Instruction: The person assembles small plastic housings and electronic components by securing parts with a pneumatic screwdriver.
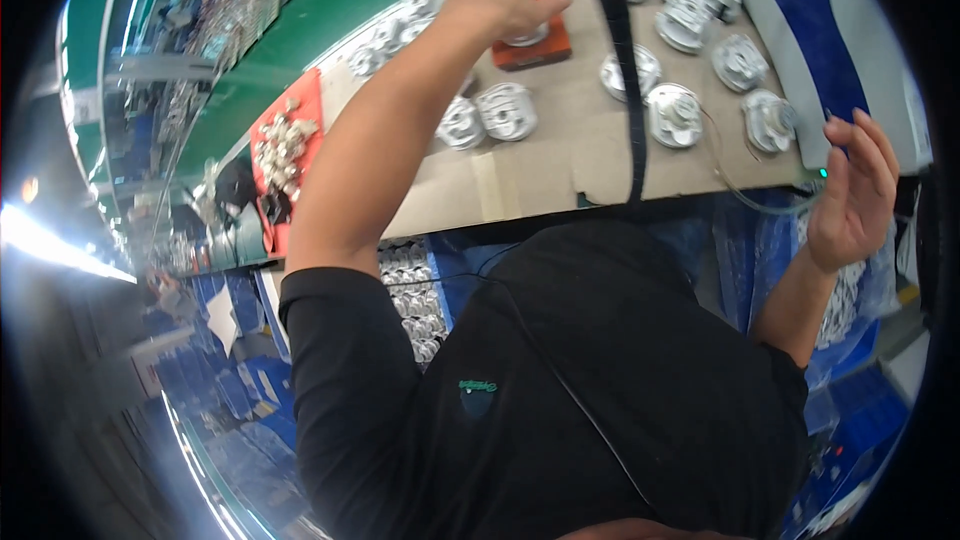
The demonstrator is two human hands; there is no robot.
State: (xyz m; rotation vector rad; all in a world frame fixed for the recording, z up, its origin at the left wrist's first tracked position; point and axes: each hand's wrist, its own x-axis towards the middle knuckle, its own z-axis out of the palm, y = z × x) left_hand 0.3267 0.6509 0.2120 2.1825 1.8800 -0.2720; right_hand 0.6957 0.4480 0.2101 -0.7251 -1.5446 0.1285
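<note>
At the far middle of the bench my left hand (497, 8) reaches over an orange-red block (545, 48). A white round plastic part (530, 36) shows under the palm, on the block. One finger points right; the others are hidden, so the grip cannot be told. To the right, my right hand (852, 202) is raised off the bench's right side, palm turned inward. Its fingers are loosely bent and apart, with nothing visible in them. A white round part with a raised hub (676, 116) and another white part (770, 122) lie left of this hand.
More white parts (686, 22) lie at the back right, and others (506, 112) near my left forearm. A red tray (312, 100) holds small pale pieces. A black strap (628, 70) hangs across the view. A thin cable (735, 190) curves near the bench's front edge.
</note>
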